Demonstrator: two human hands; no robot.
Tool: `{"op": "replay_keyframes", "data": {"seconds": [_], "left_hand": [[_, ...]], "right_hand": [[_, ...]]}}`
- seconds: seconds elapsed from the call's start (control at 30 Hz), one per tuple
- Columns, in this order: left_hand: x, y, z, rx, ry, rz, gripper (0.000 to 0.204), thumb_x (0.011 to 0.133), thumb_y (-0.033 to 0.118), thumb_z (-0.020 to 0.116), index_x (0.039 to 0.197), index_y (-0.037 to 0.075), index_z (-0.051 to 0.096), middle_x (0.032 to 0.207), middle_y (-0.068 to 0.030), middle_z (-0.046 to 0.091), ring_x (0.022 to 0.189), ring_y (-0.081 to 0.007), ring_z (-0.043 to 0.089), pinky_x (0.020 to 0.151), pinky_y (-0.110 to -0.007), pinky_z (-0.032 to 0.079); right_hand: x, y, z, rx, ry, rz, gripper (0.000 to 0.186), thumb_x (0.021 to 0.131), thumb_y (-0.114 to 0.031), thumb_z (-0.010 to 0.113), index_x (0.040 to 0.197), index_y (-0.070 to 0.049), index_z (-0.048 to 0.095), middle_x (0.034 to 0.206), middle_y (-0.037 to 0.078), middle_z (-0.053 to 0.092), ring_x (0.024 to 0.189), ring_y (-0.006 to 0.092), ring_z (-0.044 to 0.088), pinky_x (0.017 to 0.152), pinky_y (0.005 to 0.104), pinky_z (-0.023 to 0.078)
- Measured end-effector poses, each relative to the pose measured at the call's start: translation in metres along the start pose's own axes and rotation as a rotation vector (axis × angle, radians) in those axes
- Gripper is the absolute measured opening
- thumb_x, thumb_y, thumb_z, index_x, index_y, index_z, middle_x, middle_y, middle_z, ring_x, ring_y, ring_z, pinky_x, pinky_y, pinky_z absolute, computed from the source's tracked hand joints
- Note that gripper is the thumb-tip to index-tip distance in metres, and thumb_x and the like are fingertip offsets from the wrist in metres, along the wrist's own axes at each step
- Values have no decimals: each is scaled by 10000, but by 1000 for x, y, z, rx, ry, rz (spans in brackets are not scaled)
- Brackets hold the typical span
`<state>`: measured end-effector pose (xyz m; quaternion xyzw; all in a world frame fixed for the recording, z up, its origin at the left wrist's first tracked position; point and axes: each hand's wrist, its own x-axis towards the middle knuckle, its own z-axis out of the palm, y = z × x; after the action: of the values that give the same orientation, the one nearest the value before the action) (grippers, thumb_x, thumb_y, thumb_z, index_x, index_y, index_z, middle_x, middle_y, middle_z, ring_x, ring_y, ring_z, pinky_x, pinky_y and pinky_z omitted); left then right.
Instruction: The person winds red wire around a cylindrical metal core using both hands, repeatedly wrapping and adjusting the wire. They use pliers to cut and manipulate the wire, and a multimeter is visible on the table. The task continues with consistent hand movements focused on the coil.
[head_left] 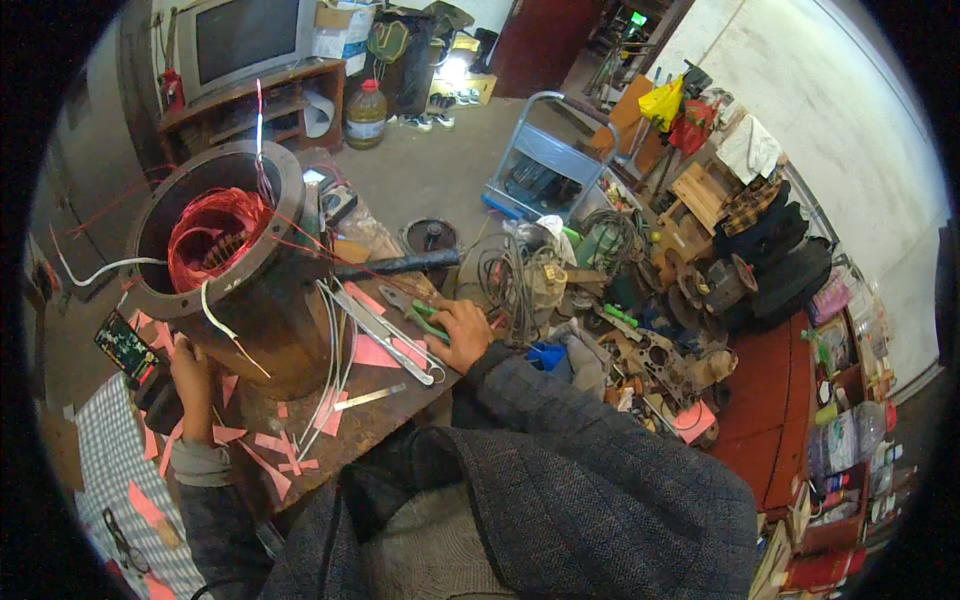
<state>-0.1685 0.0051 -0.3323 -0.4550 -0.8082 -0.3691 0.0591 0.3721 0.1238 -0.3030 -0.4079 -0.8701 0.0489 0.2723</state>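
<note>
A round iron motor housing stands on the workbench at the left, with coils of red copper wire inside and white sleeved leads coming out. My left hand is upright by its lower left side, close to a phone with a lit screen and a dark object beneath. The fingers of that hand are largely hidden. Right of the housing, my right hand is closed over the green handles of pliers lying on the bench. Long scissors lie beside the pliers.
Pink paper pieces, thin grey sleeves and a metal strip lie on the bench. A dark bar lies behind the pliers. Cables, metal parts and a blue trolley fill the floor to the right.
</note>
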Motion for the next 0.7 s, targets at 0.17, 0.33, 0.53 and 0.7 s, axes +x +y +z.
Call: {"op": "replay_keyframes", "data": {"seconds": [0.17, 0.33, 0.53, 0.7], "left_hand": [[8, -1, 0, 39, -69, -10, 209, 959, 139, 589, 1108, -4, 621, 979, -256, 678, 918, -485, 662, 780, -500, 527], [0, 46, -29, 139, -275, 57, 282, 952, 220, 604, 1188, 68, 625, 1023, -229, 699, 903, -465, 684, 756, -516, 544], [-8, 104, -98, 339, -74, 125, 324, 996, 338, 610, 1240, 127, 623, 868, -165, 723, 762, -420, 703, 671, -517, 540], [3, 110, -150, 160, -13, 109, 316, 1008, 307, 646, 1171, 37, 672, 1030, -218, 742, 908, -417, 725, 759, -445, 557]], "right_hand": [[0, 0, 1, -9, 7, -8, 379, 840, -329, 762, 1111, -73, 694, 1255, 143, 615, 1154, 367, 550, 972, 509, 437], [0, 6, 3, -41, 15, -36, 417, 791, -346, 781, 1102, -83, 692, 1256, 139, 626, 1152, 360, 558, 954, 488, 456], [3, 2, 4, -21, 1, -14, 398, 774, -333, 811, 1065, -86, 700, 1242, 141, 637, 1139, 374, 566, 962, 502, 453], [2, 6, 13, -45, 46, -31, 383, 788, -303, 803, 1084, -90, 688, 1254, 134, 628, 1138, 365, 569, 952, 487, 458]]}}
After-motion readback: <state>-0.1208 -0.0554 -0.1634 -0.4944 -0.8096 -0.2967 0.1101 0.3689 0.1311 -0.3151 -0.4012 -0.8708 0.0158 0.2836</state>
